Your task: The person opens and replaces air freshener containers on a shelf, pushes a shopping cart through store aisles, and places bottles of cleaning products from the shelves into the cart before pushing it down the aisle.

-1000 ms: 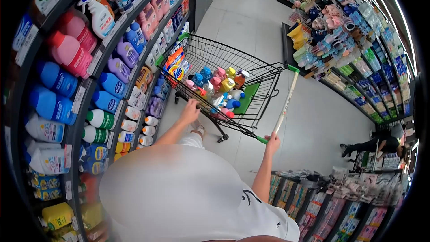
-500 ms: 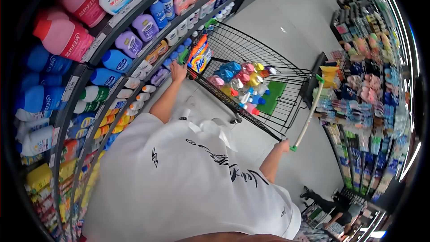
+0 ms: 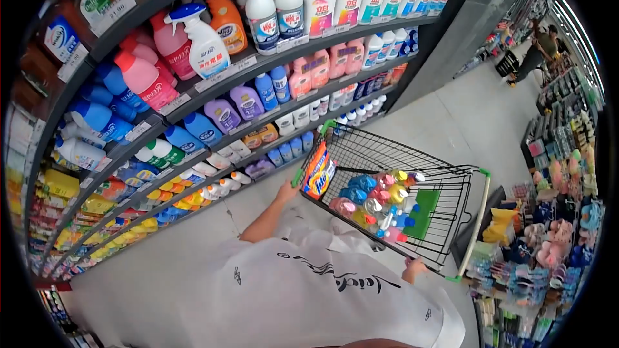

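Note:
A black wire shopping cart (image 3: 380, 143) with green corners stands side-on in front of my body. My left hand (image 3: 287, 191) is closed round its left end, at a green corner beside an orange Tide bag (image 3: 320, 173). Near the cart's pale push handle (image 3: 475, 229), my right hand (image 3: 416, 268) is closed on the near side rim. Several colourful bottles (image 3: 380, 194) lie heaped in the basket, next to a green panel (image 3: 425, 214). The wire side partly covers the bottles.
Curved shelves (image 3: 251, 64) packed with cleaning bottles run along the left and far side, ending at a grey pillar (image 3: 461, 32). At right, a display (image 3: 548, 232) holds slippers and packaged goods. A person (image 3: 536, 51) stands farther down the aisle near a black basket (image 3: 507, 63).
My view has swung up and left, so more of the upper shelves shows. The cart and my arms appear lower and farther right. Both hands stay on the cart.

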{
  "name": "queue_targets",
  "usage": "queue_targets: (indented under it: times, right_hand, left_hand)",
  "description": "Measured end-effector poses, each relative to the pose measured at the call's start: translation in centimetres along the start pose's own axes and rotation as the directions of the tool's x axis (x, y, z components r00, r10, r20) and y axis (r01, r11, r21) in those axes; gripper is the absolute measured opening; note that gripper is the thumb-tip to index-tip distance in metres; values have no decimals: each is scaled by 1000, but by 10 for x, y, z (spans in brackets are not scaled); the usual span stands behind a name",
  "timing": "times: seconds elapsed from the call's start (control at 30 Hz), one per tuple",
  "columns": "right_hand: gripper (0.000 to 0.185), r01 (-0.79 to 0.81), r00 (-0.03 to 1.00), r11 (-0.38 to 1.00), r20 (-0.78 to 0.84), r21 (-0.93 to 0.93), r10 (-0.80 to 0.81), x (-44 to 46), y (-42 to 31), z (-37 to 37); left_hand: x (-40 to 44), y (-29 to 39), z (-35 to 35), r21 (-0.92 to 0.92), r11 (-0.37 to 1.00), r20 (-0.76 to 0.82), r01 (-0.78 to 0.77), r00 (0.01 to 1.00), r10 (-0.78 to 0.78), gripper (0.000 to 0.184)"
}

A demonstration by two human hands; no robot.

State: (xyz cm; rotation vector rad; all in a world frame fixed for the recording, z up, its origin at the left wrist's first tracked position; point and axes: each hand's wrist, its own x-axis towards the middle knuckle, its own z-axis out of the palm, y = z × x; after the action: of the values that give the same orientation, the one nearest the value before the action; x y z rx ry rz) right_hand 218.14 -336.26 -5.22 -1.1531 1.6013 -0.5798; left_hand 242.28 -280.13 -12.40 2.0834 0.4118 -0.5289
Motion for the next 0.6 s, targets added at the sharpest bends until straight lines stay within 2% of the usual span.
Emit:
queue_targets:
  times: [0.03,0.07,0.13,0.23,0.33,0.37,0.4,0.47,0.6]
  right_hand:
    - [86,29,997,1000,75,-2,-29,9,-3,-2]
    - [98,-3,974,1000,225,26,-3,29,-8,-4]
    - [94,2,936,993,350,115,-43,28,-40,-3]
    - [90,-21,891,992,452,124,-38,49,-77,10]
    - [87,-25,854,993,519,115,-38,95,-95,32]
    - [84,-22,844,996,536,89,-29,113,-100,42]
    - [83,-19,823,996,566,88,-34,129,-105,51]
    - [47,20,848,997,526,75,-56,155,-115,74]
    - [30,48,822,996,569,-81,6,200,-137,115]
  left_hand:
    - [-12,10,6,-7,1000,-51,26,998,-27,44]
    - [-13,10,12,-28,999,-40,46,998,-47,44]
    - [-12,-1,33,-77,993,1,89,996,-89,43]
    - [-27,17,51,-188,969,65,159,987,-149,43]
    - [-55,51,59,-139,979,135,151,982,-132,44]
    - [-60,56,68,-140,978,80,154,986,-144,47]
    - [-64,60,73,-157,970,91,184,981,-171,47]
    - [-69,65,82,-188,952,122,243,967,-223,46]
    - [-65,66,103,-222,916,183,333,937,-296,44]
